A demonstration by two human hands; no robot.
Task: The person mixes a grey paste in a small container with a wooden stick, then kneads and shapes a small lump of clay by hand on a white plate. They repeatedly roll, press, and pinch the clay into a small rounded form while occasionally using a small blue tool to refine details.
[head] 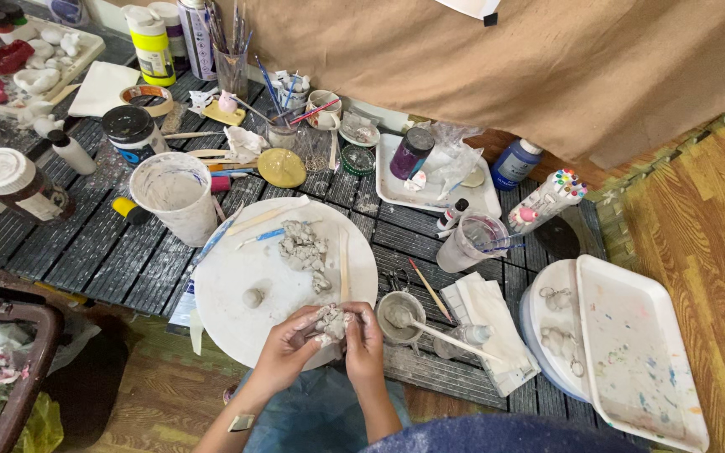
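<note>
At the lower middle of the frame, the left hand [285, 344] and right hand [364, 335] both closed around a grey clay lump [330, 322], over the round white board [237, 277].

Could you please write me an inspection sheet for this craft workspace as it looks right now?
Surface: dark slatted table, dusty and paint-flecked.
Job's things: grey clay lump held over the round white board; more clay and a small ball lie on the board.
Clutter: white bucket, brush cup, paint bottles, tape roll, white trays.
Hands: left hand and right hand both pinch the lump.
Cables: nothing seen.
Surroundings: tan cloth, wood floor.
</note>
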